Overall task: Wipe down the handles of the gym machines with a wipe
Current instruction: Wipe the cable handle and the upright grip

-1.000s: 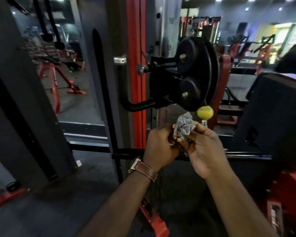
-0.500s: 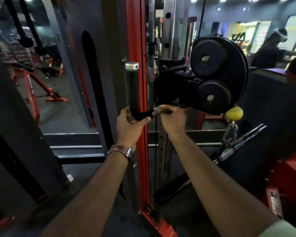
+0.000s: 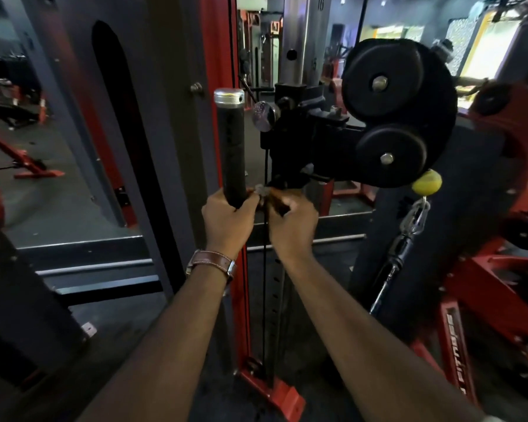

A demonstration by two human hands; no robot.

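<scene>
A black handle (image 3: 233, 147) with a silver cap stands upright on the cable machine, bending at its foot toward the black pulley carriage (image 3: 305, 141). My left hand (image 3: 228, 220), a brown watch at the wrist, grips the handle's lower end. Right beside it my right hand (image 3: 291, 225) is curled over the horizontal part of the handle, pressing a grey wipe (image 3: 261, 190) to it. Only a small crumpled corner of the wipe shows between the two hands.
Two black pulley wheels (image 3: 387, 117) sit to the right, with a yellow ball (image 3: 426, 182) and a carabiner hanging below. A red upright (image 3: 217, 56) and a cable run behind the handle. Red machine frames (image 3: 482, 287) crowd the right; a mirror fills the left.
A second ago both hands held the crumpled wipe in the air below the pulleys. They then rose to the handle's foot. Since half a second ago the view has drawn closer; the hands stay there.
</scene>
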